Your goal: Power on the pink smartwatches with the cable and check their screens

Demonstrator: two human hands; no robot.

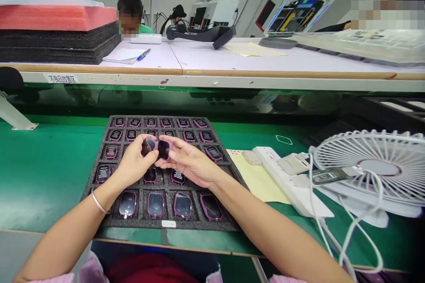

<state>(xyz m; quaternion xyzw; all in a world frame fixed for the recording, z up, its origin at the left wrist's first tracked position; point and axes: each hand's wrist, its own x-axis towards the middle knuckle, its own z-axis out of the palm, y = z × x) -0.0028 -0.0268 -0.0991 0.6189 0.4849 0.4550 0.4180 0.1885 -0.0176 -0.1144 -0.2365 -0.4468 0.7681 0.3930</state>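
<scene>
My left hand (138,159) grips a smartwatch case (149,145) with a dark, shiny screen. Close against it, my right hand (186,159) pinches a second smartwatch case (164,149), purple-rimmed and dark-screened. Both are held side by side above a dark grey foam tray (168,223). Rows of similar purple watch cases sit in the tray's square pockets, and many at the back show white text on their screens. In the front row, the watch case (155,204) and its neighbours have dark glossy faces. My hands and forearms hide some of the middle pockets.
To the right, a white power strip (282,177) lies on yellow paper (262,181) beside a white fan (372,168) with loose cables. A raised shelf (199,59) crosses behind, bearing stacked foam (56,31), a pen (144,55) and other equipment. People are beyond it.
</scene>
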